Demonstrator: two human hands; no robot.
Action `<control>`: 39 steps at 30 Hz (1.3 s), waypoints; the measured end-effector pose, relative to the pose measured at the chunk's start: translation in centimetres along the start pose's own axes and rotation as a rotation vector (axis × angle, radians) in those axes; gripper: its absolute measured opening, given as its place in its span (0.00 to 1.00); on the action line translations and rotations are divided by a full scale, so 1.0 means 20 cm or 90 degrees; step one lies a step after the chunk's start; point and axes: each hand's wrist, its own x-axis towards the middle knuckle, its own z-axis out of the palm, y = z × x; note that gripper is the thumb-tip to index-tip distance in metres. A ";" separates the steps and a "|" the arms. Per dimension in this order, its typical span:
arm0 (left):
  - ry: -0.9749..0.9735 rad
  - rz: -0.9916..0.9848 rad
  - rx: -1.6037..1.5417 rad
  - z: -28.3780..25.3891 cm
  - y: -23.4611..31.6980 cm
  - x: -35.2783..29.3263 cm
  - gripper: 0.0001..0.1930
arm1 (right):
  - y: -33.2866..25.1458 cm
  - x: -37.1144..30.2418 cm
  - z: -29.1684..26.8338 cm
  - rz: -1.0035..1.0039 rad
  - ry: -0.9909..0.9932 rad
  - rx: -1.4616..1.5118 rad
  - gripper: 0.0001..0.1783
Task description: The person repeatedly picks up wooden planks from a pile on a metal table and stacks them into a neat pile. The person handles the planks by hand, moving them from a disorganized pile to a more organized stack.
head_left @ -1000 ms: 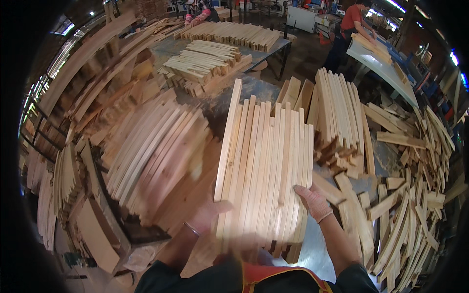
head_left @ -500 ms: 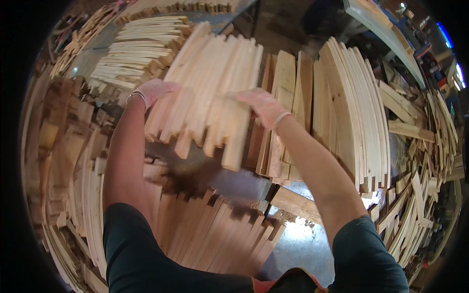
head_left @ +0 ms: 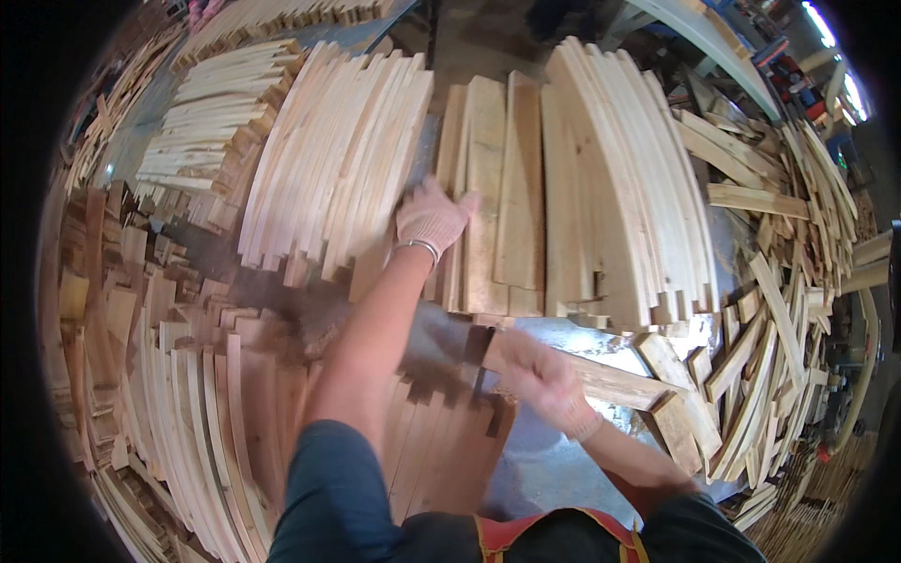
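Note:
My left hand point(head_left: 436, 223), in a pale pinkish knit glove, reaches to the gap between a stack of pale wooden strips point(head_left: 328, 159) and several darker boards point(head_left: 488, 188). Its thumb is spread from the fingers and lies against the boards' left side; the fingertips are partly hidden. Smeared by motion, my right hand point(head_left: 544, 380), gloved too, is over the left end of a board point(head_left: 624, 383) lying crosswise below the stacks. Whether its fingers grip that board is not clear.
Right of the boards stands another stack of long strips point(head_left: 648, 188). Loose offcuts point(head_left: 760, 338) are heaped at the far right. More strips lie near me at the lower left point(head_left: 202, 422), and another pile point(head_left: 211, 122) is at the upper left.
Both hands have left the pale strip stack, which now lies more evenly. My left hand moved right to the darker boards; my right hand came down toward the crosswise board. The view shifted too.

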 end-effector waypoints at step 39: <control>0.199 0.304 -0.139 0.20 0.39 -1.33 0.42 | 0.71 -0.81 -0.89 -0.244 0.434 -0.828 0.34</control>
